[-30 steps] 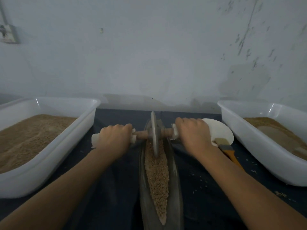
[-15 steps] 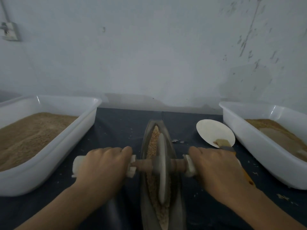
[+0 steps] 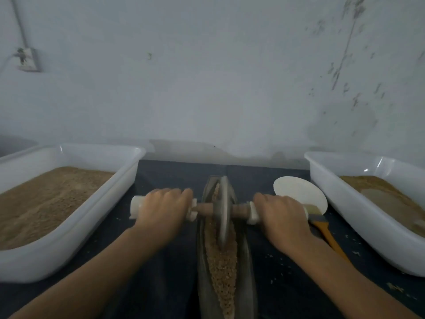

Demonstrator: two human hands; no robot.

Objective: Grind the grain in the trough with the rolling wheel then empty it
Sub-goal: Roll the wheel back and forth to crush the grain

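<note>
Grain (image 3: 222, 268) lies heaped along the hollow of the trough (image 3: 249, 284), a narrow boat-shaped vessel that runs lengthwise away from the person down the middle of the dark worktop (image 3: 170, 176). Standing on edge in the trough's far half is the rolling wheel (image 3: 223, 210), its axle crossing the trough squarely so that each hand can bear down evenly. To the trough's left, the left hand (image 3: 162, 210) is curled tight round the white handle sleeve; to its right, the right hand (image 3: 281, 214) wraps the matching sleeve. This two-sided grip likely keeps the disc from tipping. Well left of the trough sits a white tub (image 3: 96, 224) of grain; right of it lie a white dish (image 3: 296, 189), a brush (image 3: 324, 229) and a second tub (image 3: 358, 217), probably for emptying.
</note>
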